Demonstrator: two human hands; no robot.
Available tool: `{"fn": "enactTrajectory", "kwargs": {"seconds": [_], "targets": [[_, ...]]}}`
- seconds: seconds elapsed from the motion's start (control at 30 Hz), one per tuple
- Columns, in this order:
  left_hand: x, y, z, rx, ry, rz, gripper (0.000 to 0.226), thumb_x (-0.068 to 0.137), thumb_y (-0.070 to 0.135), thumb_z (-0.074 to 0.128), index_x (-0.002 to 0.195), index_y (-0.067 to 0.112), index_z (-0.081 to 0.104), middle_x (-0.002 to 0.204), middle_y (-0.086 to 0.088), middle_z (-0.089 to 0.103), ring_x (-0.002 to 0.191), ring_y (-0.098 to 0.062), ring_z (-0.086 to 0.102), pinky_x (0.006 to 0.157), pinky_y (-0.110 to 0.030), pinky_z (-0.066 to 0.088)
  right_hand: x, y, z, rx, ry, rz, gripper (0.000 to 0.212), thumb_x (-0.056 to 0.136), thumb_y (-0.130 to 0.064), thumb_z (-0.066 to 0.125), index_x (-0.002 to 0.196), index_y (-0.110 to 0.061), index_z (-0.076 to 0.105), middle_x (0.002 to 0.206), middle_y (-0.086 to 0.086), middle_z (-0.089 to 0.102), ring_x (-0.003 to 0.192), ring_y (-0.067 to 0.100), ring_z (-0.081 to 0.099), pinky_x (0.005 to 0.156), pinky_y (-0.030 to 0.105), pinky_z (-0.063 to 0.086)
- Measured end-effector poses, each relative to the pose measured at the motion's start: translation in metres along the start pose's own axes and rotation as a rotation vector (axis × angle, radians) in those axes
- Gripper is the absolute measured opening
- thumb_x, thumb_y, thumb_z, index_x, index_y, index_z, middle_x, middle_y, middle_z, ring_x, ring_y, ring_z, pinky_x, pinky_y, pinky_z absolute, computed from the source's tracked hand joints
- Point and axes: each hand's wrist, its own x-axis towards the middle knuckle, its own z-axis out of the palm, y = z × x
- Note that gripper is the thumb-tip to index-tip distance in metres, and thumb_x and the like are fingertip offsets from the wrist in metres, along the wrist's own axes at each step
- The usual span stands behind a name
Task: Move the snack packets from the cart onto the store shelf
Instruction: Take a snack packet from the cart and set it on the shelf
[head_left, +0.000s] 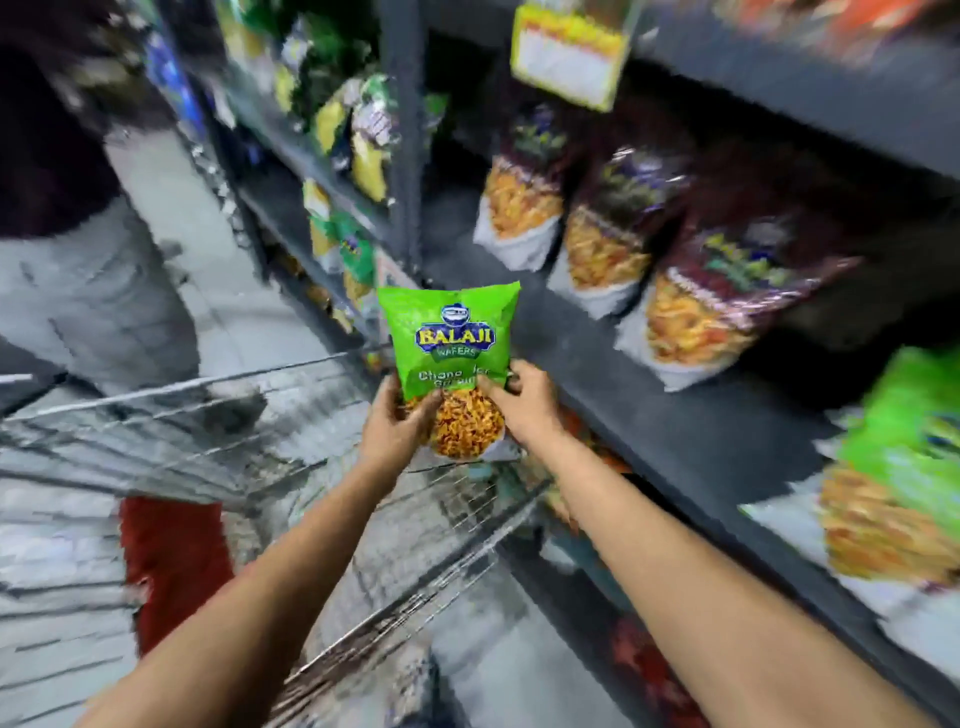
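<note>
I hold a green snack packet (451, 338) upright in both hands, above the far right corner of the wire cart (218, 415). My left hand (395, 431) grips its lower left edge and my right hand (524, 402) grips its lower right edge. The packet hangs just in front of the dark store shelf (649, 415), apart from it. A similar green packet (904, 467) stands on that shelf at the right. The picture is blurred by motion.
Three maroon snack packets (613, 218) stand in a row on the shelf behind the held packet. More packets fill the shelves at the back left (358, 135). Another person (78, 234) stands left of the cart. A red patch (171, 561) lies within the cart's outline.
</note>
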Motion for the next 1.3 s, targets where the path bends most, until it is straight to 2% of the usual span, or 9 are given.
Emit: {"fn": "enactTrajectory", "kwargs": {"seconds": [0.2,0.3,0.4,0.5,0.6,0.77,0.87,1.1,1.3], "targets": [[-0.075,0.061,0.129,-0.014,-0.241,0.212,0.025,0.082,0.012,0.069,0.098,0.025,0.055,0.083,0.01,0.069,0.076,0.004,0.063,0.072,-0.016,0.053,-0.094,0.017,-0.16,0.052,0.33,-0.038,0.03,0.082,-0.039,0.065,0.103,-0.019,0.064,0.1,0.009,0.073,0.088,0.018,0.065,0.084,0.044,0.054],[-0.123,0.074,0.192,-0.008,-0.352,0.273,0.02,0.077,0.026,0.07,0.091,0.032,0.057,0.086,0.011,0.069,0.081,-0.006,0.063,0.081,-0.031,0.052,-0.146,0.038,-0.22,0.093,0.497,0.01,0.047,0.086,-0.041,0.06,0.124,-0.014,0.055,0.125,0.011,0.062,0.115,0.017,0.056,0.105,0.032,0.041],[-0.19,0.086,0.261,-0.026,-0.485,0.311,0.024,0.075,0.03,0.068,0.095,0.027,0.057,0.086,0.011,0.069,0.078,0.0,0.062,0.076,-0.023,0.051,-0.207,0.069,-0.284,0.111,0.656,0.062,0.058,0.092,-0.034,0.053,0.139,-0.004,0.037,0.143,0.011,0.045,0.134,0.018,0.038,0.108,0.024,0.028],[-0.245,0.09,0.317,-0.021,-0.587,0.321,0.027,0.077,0.024,0.074,0.095,0.026,0.054,0.09,0.007,0.064,0.077,0.014,0.059,0.072,-0.007,0.046,-0.264,0.098,-0.333,0.105,0.814,0.049,0.05,0.093,-0.033,0.052,0.135,-0.007,0.042,0.124,0.001,0.052,0.124,0.016,0.045,0.101,0.023,0.031],[-0.281,0.081,0.367,0.054,-0.704,0.302,0.056,0.073,0.04,0.075,0.118,0.014,0.054,0.12,-0.008,0.063,0.106,-0.012,0.06,0.098,-0.033,0.048,-0.306,0.128,-0.368,0.069,0.95,0.051,0.03,0.093,-0.037,0.051,0.117,-0.02,0.053,0.114,0.002,0.063,0.11,0.018,0.057,0.097,0.035,0.044],[-0.316,0.093,0.421,0.266,-0.821,0.37,0.062,0.082,0.031,0.069,0.129,-0.001,0.046,0.124,-0.006,0.056,0.115,-0.015,0.051,0.096,-0.029,0.041,-0.335,0.157,-0.408,0.174,1.063,0.115,0.044,0.095,-0.03,0.049,0.135,-0.012,0.042,0.114,-0.01,0.048,0.11,0.009,0.048,0.098,0.027,0.034],[-0.314,0.087,0.44,0.422,-0.813,0.419,0.064,0.081,0.046,0.064,0.128,0.006,0.047,0.126,-0.016,0.059,0.118,-0.029,0.054,0.099,-0.038,0.044,-0.33,0.174,-0.416,0.17,1.075,0.137,0.044,0.096,-0.028,0.047,0.135,-0.009,0.042,0.11,-0.01,0.048,0.112,0.012,0.047,0.097,0.022,0.031],[-0.307,0.074,0.459,0.878,-0.713,0.714,0.069,0.078,0.064,0.051,0.124,0.013,0.043,0.121,-0.008,0.055,0.107,-0.025,0.058,0.078,-0.039,0.055,-0.324,0.206,-0.42,0.072,1.051,0.207,0.032,0.097,-0.027,0.044,0.123,-0.01,0.05,0.105,-0.002,0.057,0.099,0.016,0.054,0.079,0.02,0.034],[-0.318,0.049,0.438,0.724,-0.528,0.989,0.079,0.07,0.062,0.065,0.129,0.018,0.039,0.123,-0.004,0.056,0.111,-0.023,0.056,0.083,-0.038,0.054,-0.319,0.201,-0.472,0.126,1.174,0.141,0.023,0.093,-0.022,0.053,0.111,-0.008,0.051,0.078,-0.01,0.054,0.081,0.019,0.055,0.076,0.027,0.042]]}}
